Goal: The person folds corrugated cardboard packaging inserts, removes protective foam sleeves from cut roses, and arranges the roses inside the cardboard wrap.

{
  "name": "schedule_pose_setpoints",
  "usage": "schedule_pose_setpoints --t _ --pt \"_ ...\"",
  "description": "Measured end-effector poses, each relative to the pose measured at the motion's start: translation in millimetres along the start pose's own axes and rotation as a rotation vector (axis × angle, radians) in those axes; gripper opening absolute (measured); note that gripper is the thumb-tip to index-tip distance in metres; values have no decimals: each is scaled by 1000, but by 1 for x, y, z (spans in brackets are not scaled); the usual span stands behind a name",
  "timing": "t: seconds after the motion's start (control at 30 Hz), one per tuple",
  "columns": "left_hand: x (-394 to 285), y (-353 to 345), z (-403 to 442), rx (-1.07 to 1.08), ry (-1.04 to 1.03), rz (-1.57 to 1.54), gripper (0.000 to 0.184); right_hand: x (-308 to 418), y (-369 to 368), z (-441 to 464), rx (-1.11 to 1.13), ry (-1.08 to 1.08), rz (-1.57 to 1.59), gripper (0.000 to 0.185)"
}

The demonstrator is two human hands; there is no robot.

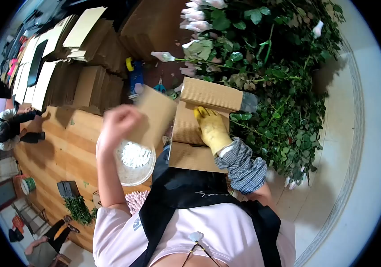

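My left hand (121,122), bare and blurred by motion, grips a flat piece of cardboard (154,113) at its left edge. My right hand (212,131), in a yellow glove with a checked sleeve cover, lies with fingers stretched out on a corrugated cardboard sheet (183,122). This sheet has folded flaps above and below the glove and rests over my lap. A dark grey piece (249,103) sticks out at its upper right end. Just above, a single rose (162,56) in a pale net sleeve points left on its green stem.
A heap of leafy rose stems (275,98) fills the right side. Cardboard stacks (94,86) stand upper left, near a blue-and-yellow tool (134,75) and scissors (159,86). A round basket (132,178) holds white pieces. Other people (5,127) (43,251) are at left.
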State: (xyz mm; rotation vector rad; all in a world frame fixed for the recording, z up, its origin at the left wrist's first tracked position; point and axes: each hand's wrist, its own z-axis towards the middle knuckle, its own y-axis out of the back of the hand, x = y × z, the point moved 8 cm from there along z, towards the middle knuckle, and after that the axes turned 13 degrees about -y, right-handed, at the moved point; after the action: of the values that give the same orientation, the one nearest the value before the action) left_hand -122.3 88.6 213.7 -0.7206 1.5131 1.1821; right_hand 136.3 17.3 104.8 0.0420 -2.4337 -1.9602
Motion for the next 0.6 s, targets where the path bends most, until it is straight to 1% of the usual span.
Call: schedule_pose_setpoints --t 0.03,0.07,0.1,0.13,0.17,0.23,0.27,0.3,0.33,0.37,0.4,0.43,0.47,0.5,0.57,0.6 --pt "17 -50 -10 358 372 -93 14 2 -2 2 -1 -15 -21 53" --pt "29 -96 -7 488 193 -292 19 4 3 5 46 -43 66 46" --pt "57 -129 -8 432 271 -440 23 4 8 7 93 -80 154 39" --pt "81 -155 -7 362 361 -503 25 2 -8 10 234 -143 242 34" --pt "98 -166 -5 387 340 -297 25 -9 -23 7 366 -229 333 29" --pt "115 -171 -2 315 314 -120 25 -20 19 -14 44 66 364 26" --pt "105 -171 -1 267 198 -38 27 -35 30 -18 -20 90 560 29" --pt "95 -168 -4 206 92 40 29 -47 21 -14 339 -82 697 32" --pt "103 -169 -8 116 -6 46 33 -48 33 -15 301 -63 660 35" --pt "105 -169 -8 103 -2 26 36 -47 42 -16 259 -45 620 39" --pt "111 -170 -5 144 36 62 34 -42 43 -22 -17 28 713 40" --pt "116 -172 -4 189 77 99 33 -29 24 -21 -229 197 693 60" --pt "104 -170 -1 152 24 190 32 -13 11 -11 -54 71 449 65" --pt "74 -168 5 174 -74 420 34 -5 3 -6 124 -50 209 71" --pt "53 -171 9 343 -150 975 37 6 8 -8 120 -59 -7 73" --pt "57 -173 11 439 -90 1045 47 7 1 -7 65 -75 -50 67"
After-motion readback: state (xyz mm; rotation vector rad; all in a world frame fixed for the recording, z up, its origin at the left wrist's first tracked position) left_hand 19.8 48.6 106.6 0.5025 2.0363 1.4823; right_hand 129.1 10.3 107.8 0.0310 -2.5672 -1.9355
